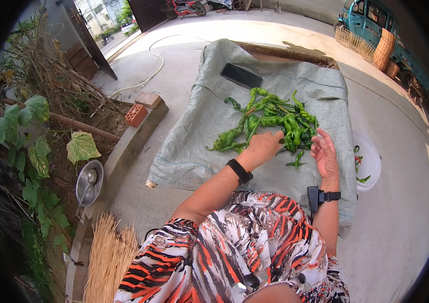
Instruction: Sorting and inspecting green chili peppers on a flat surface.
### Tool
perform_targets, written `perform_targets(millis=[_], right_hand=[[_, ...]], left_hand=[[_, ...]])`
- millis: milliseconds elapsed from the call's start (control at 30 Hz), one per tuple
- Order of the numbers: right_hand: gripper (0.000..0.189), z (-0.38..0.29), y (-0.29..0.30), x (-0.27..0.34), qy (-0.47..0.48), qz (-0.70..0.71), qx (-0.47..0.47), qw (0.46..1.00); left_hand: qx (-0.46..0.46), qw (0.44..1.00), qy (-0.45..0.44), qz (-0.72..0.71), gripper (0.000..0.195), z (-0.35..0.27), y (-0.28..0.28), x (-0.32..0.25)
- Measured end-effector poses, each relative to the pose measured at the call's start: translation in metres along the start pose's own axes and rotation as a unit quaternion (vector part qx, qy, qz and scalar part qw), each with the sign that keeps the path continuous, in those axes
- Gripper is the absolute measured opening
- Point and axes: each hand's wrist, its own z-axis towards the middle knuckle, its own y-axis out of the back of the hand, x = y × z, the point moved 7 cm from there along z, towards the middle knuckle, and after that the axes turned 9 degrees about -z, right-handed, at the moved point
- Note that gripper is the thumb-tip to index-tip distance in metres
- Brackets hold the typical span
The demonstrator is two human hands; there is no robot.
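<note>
Long wrinkled green peppers (271, 119) lie in a loose heap on a grey woven plastic sheet (184, 151). My left hand (263, 147) reaches in at the near left edge of the heap, its fingertips against the peppers; whether it grips one cannot be told. At the near right edge is my right hand (325, 155), palm turned inward, fingers curled apart with nothing seen in them. A small green pepper (296, 163) lies apart between the hands. Both wrists carry black straps.
A black smartphone (241, 75) rests beyond the peppers. Right of the sheet, a white bucket (372, 163) holds a few peppers. On the left are a low concrete edge (123, 166), a red brick (136, 115), a metal bowl with a ladle (89, 183) and a straw broom (108, 261).
</note>
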Motion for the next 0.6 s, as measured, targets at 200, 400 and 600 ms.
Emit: perform_targets(millis=[200,400,600], right_hand=[[0.04,-0.02,-0.032,-0.014,-0.081,-0.186,0.13,0.971],[0.022,-0.015,-0.03,-0.027,-0.116,-0.252,0.157,0.948],[0.018,-0.011,-0.023,-0.036,-0.13,-0.27,0.138,0.944]], left_hand=[[0.053,0.973,-0.024,-0.225,0.041,-0.006,0.004,-0.055],[0.054,0.977,-0.004,-0.207,0.049,-0.008,-0.006,-0.051],[0.046,0.978,0.015,-0.204,0.045,-0.005,-0.002,-0.043]])
